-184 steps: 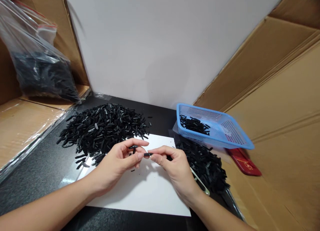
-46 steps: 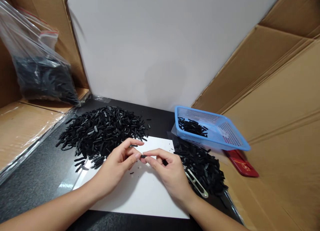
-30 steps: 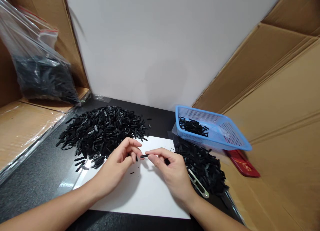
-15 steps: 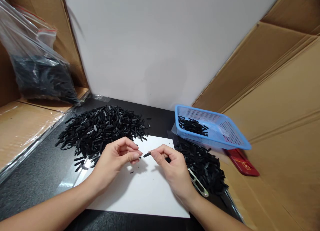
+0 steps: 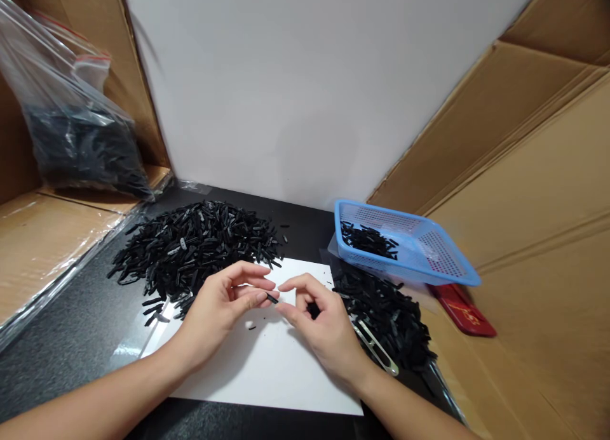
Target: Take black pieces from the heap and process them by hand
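Note:
My left hand pinches a short black strip between thumb and fingertips, above a white sheet. Facing it, my right hand has its thumb tip at the strip's near right end, while its index finger arches apart from it. Something black shows inside the curl of the right hand's other fingers, apparently more such pieces. A small black scrap lies on the sheet below. Behind the left hand spreads a large heap of black strips.
Right of the sheet lies another black pile, with a pale slotted tool beside my right wrist. A blue perforated basket holds more strips. A red object lies under its edge. At left stands a filled clear bag. Cardboard borders the right.
The black strip has passed from the right hand's fingertips into the left hand's pinch. The right index finger has lifted away, and the hands are closer together.

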`<state>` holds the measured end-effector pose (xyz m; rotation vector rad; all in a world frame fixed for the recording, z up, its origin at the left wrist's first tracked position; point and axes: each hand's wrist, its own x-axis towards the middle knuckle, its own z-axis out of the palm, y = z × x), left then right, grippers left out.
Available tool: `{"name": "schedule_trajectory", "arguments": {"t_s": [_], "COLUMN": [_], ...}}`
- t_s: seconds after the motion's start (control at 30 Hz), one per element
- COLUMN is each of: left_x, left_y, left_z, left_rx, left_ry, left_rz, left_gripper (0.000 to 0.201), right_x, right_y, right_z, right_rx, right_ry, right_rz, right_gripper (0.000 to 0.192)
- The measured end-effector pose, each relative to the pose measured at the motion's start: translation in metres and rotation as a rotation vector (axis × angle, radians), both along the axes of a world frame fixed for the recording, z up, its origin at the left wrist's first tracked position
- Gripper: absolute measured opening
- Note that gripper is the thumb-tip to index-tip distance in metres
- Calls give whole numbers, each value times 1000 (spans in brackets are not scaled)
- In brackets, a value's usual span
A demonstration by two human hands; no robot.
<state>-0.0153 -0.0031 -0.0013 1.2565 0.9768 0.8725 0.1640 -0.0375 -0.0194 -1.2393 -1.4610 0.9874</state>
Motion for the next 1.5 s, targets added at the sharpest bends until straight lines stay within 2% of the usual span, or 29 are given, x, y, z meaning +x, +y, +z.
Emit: {"name": "schedule_trajectory", "arguments": {"t_s": [0.1, 0.23, 0.5, 0.7, 0.77, 0.9, 0.97, 1.03, 1.23, 1.37, 1.5], "left_x": [-1, 0, 2, 1, -1, -7, -8, -7, -3, -3, -3], "left_y": [-1, -1, -2, -3, 0, 10, 12, 12, 4, 3, 2], "left_z": [-1, -1, 5, 3, 1, -5, -5, -2, 10, 10, 6], "left_rx": [-9, -14, -8, 39, 135, 575, 675, 618, 176, 126, 71], "left_ry": [-9, -36, -79, -40, 42, 440, 571, 555, 257, 143, 48], "left_rz": [-10, -20, -5, -44, -76, -185, -217, -226, -281, -266, -261], "left_gripper": [23, 23, 20, 18, 16, 26, 30, 25, 32, 24, 23], "right_x": [0, 0, 0, 1, 1, 2, 2, 3, 2, 2, 2], "right_y": [-1, -1, -3, -3, -3, -2, -2, -2, -4, -6, -8], "right_z": [0, 0, 1, 2, 2, 2, 2, 3, 6, 7, 8], "right_rx": [87, 141, 131, 97, 67, 5, -10, -16, 48, 112, 105], "right_ry": [-131, -157, -141, -111, -71, 40, 75, 89, 21, -25, 29], "right_rz": [-8, -45, -66, -67, -72, -86, -90, -93, -92, -116, -129], "right_gripper": [13, 16, 17, 17, 17, 18, 18, 18, 11, 10, 9]}}
